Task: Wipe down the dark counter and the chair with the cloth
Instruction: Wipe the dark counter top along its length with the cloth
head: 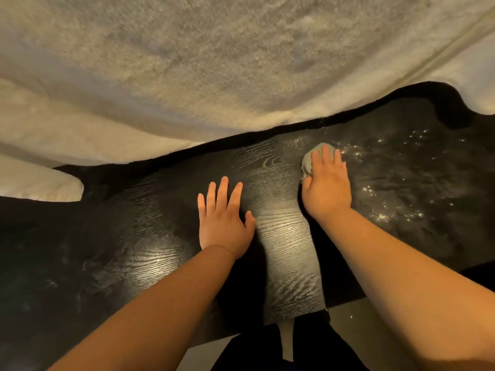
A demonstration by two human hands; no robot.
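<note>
- Cloth point(310, 162): grey, nubby, bunched into a lump and pressed onto the counter point(284, 236) by the right hand point(328, 188). Fingers are laid fairly straight over it, not clenched.
- Left hand point(223, 223): laid flat on the counter, fingers spread, nothing held.
- Counter: black, glossy, ridged wood grain. Bright specks point(388, 210) are scattered right of the cloth.
- Pale fuzzy fabric point(214, 62) is draped over the far edge.
- Grey floor point(345, 311) is seen below the near edge.
</note>
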